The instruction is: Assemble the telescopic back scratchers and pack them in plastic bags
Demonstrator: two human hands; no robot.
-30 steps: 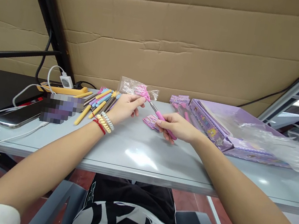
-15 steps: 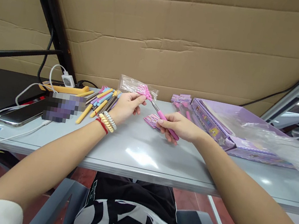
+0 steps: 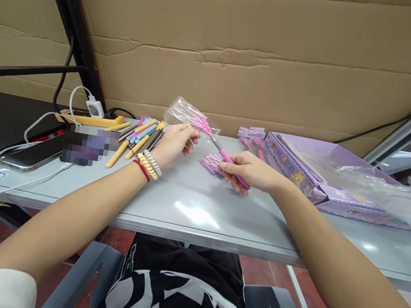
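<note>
My right hand [image 3: 244, 170] is closed round the pink grip of a telescopic back scratcher [image 3: 225, 156], whose metal shaft slants up to the left. Its pink claw-shaped head lies inside or behind a clear plastic bag [image 3: 184, 112]; I cannot tell exactly how far in. My left hand [image 3: 176, 144] pinches the bag's lower edge beside the head, fingertips partly hidden. Printed pink-purple cards [image 3: 211, 163] lie on the table just left of my right hand. A pile of back scratchers [image 3: 141, 138] with yellow, blue, purple and brown handles rests left of my left hand.
At the right stands an open purple box [image 3: 293, 171] with clear plastic bags [image 3: 392, 193] over it. Bagged pink pieces with cards [image 3: 251, 134] lie against the cardboard wall [image 3: 248, 40]. A phone [image 3: 34, 152], white cable [image 3: 41, 181] and charger [image 3: 95, 106] occupy the left side.
The far end of the plastic bag has lifted slightly round the scratcher's head. Both hands keep their holds and have barely moved; the view has shifted a little.
</note>
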